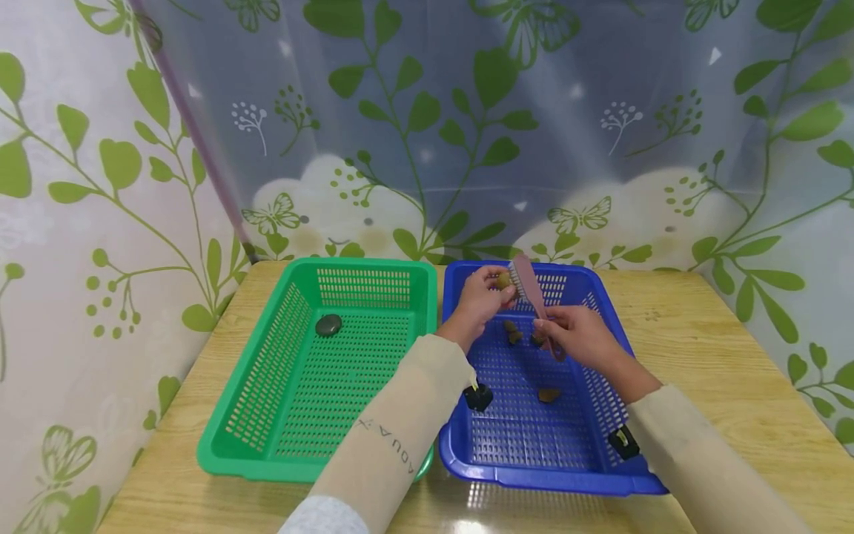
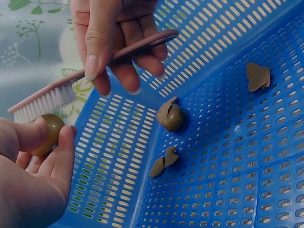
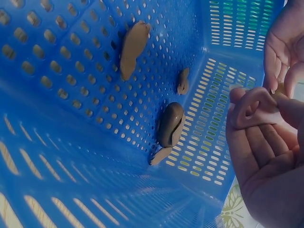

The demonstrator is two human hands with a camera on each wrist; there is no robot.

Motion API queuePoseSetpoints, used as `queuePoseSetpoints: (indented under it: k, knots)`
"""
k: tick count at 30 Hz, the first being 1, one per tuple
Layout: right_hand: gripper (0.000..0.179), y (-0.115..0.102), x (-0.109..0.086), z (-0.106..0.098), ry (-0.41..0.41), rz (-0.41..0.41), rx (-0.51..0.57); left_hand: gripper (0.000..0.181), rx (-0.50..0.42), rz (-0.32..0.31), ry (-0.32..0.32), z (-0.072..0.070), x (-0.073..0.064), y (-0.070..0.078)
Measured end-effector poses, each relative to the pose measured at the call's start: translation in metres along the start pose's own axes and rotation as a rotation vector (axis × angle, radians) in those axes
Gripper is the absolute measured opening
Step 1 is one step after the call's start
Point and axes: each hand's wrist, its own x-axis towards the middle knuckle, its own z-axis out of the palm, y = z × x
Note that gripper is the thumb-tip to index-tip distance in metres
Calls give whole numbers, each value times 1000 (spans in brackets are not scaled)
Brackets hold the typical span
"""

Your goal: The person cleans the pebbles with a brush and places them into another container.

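Note:
Above the far end of the blue basket (image 1: 554, 478), my left hand (image 1: 479, 298) pinches a smooth yellow-brown stone (image 2: 52, 133) between thumb and fingers. My right hand (image 1: 582, 337) grips the handle of a pink brush (image 2: 61, 81), thumb pressed along it. In the left wrist view, its white bristles (image 2: 45, 104) lie against the top of the stone. Below the hands, a stone (image 2: 176, 118) partly wrapped in a brown, clay-like crust sits on the basket floor. Several loose brown crust pieces (image 2: 258, 76) lie near it, one (image 1: 549, 395) nearer the middle.
To the left stands a green basket (image 1: 230, 463) with a dark, smooth pebble (image 1: 328, 325) on its floor. Both perforated baskets rest side by side on a wooden table (image 1: 707, 348). A leaf-patterned curtain (image 1: 427, 148) hangs behind the table.

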Motion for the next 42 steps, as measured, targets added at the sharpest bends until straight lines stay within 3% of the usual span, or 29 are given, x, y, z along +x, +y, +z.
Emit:
queuePoseSetpoints:
  k: [9, 19, 29, 37, 42]
  knots:
    - [28, 1, -1, -2, -21, 51, -107, 28, 67, 38, 98, -1, 1, 0]
    - [29, 1, -1, -1, 106, 0, -71, 39, 114, 30, 58, 0, 1, 1]
    - [29, 3, 1, 0, 74, 4, 8, 33, 181, 37, 16, 0, 2, -1]
    - [26, 4, 2, 0, 41, 2, -7, 29, 141, 38, 47, -1, 0, 0]
    - [29, 0, 0, -4, 10, 68, -103, 28, 119, 33, 47, -3, 0, 0]
